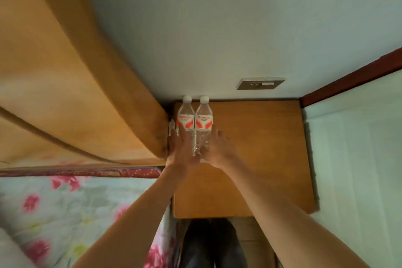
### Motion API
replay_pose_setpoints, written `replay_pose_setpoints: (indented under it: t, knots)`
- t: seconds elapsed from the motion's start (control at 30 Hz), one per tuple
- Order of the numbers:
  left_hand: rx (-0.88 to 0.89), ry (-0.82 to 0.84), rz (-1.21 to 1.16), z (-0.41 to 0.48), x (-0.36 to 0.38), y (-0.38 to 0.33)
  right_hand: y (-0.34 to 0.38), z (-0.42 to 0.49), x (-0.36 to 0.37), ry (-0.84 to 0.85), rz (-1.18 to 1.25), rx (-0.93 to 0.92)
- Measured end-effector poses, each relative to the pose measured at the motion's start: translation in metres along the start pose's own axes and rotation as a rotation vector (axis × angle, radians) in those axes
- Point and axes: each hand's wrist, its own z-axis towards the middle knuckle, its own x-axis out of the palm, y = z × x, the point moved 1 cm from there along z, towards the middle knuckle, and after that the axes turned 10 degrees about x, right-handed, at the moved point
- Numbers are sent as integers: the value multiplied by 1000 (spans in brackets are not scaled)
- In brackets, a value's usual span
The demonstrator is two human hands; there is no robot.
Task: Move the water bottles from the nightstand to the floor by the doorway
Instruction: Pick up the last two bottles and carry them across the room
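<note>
**Clear plastic water bottles (185, 118) upright on a brown wooden nightstand (250, 148)**

Two bottles with white caps and orange-and-white labels are seen at the back left corner of the nightstand top. They stand side by side and touching, close against a pale wall (217, 28). The left bottle (185, 115) is nearest a tan padded headboard (76, 93); the right bottle (203, 116) is just beside it towards the middle of the top.

Both forearms are stretched forward over the nightstand. The left hand (181, 148) is laid against the lower part of the left bottle, its fingers (175, 135) straight and reaching up to the lower edge of the label; no closed grip is seen. The right hand (217, 150) is placed at the lower right side of the right bottle. Whether its fingers are wrapped round the bottle cannot be told, since the hand is blurred. Both bottles are resting on the wood.

A grey wall socket plate (261, 83) is noted on the wall above the nightstand, to the right of the bottles. A dark red wooden trim (348, 80) runs along the right, over a pale panel. A floral bedspread (65, 213) is seen lower left, below the headboard. Dark trousers (208, 246) are visible beneath the near edge of the nightstand
</note>
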Motion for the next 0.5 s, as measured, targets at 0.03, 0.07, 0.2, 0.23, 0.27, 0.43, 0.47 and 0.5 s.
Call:
replay_pose_setpoints:
  t: [0.03,0.07,0.2,0.23,0.27,0.43,0.47,0.5]
  knots:
    - [-4,-10,-11,4,5,2,1,7,3,5,-28,0]
    - [-13,-21,-10,7,10,4,2,14,7,7,-20,16]
    - [-65,-77,-19,20,26,12,7,41,21,-10,174,186]
    - [-78,-99,-23,22,28,14,8,46,24,-14,215,208]
    - [-93,-129,-36,25,29,15,10,51,27,-16,244,223]
    - [-129,-195,-147,39,42,26,17,67,36,-52,255,273]
    - [-146,-206,-126,40,41,26,17,69,38,-63,256,280]
    - [-153,-213,-96,41,42,27,16,71,39,-73,258,285]
